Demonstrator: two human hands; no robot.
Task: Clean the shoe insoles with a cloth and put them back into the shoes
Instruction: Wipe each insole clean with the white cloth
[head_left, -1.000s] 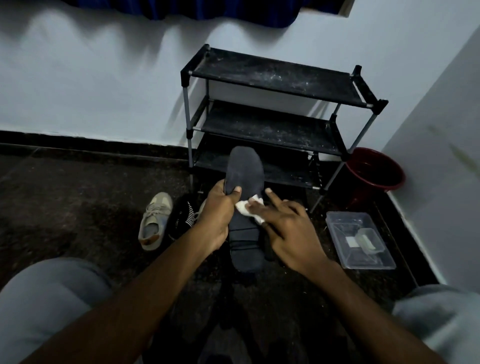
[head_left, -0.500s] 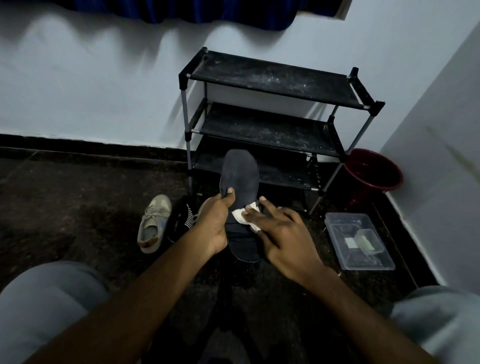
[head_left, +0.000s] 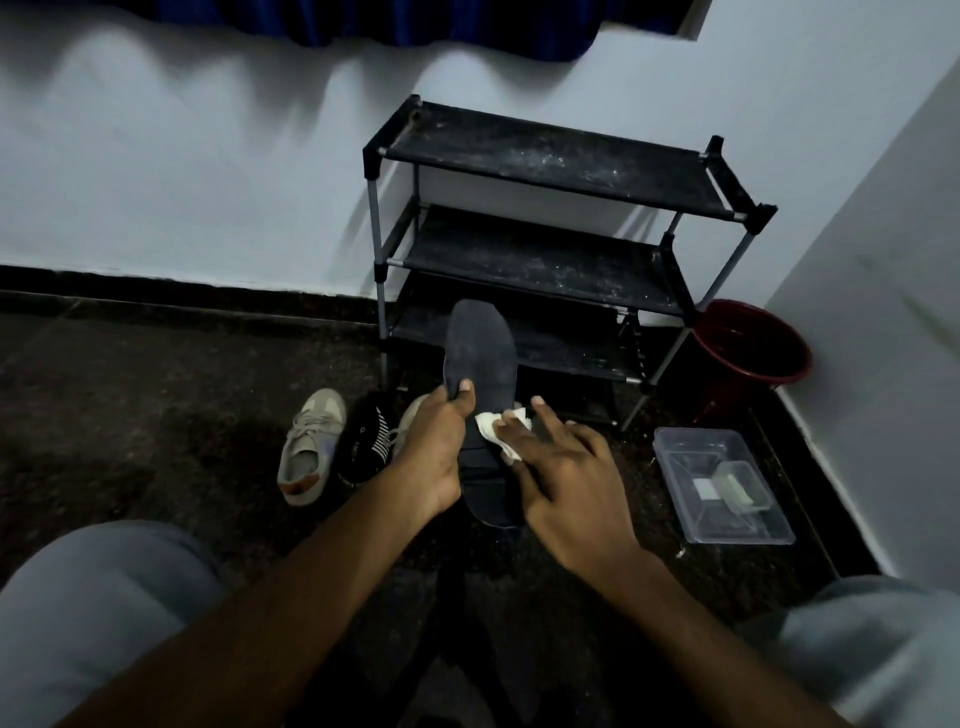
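Note:
A dark insole (head_left: 483, 353) is held upright in front of me, toe end up. My left hand (head_left: 434, 452) grips its left edge, thumb on the front face. My right hand (head_left: 561, 478) presses a small white cloth (head_left: 496, 428) against the middle of the insole with straight, spread fingers. A beige shoe (head_left: 309, 447) lies on the floor to the left. Beside it sits a black item with white stripes (head_left: 366, 436); part of a second beige shoe shows behind my left hand.
A black three-tier shoe rack (head_left: 545, 244) stands against the white wall behind the insole. A dark red bucket (head_left: 748, 348) sits in the corner at right. A clear plastic tub (head_left: 722, 488) rests on the dark floor by my right knee.
The cloth and my right hand slid slightly left and down along the insole. My left hand keeps its grip; the view shifted a little.

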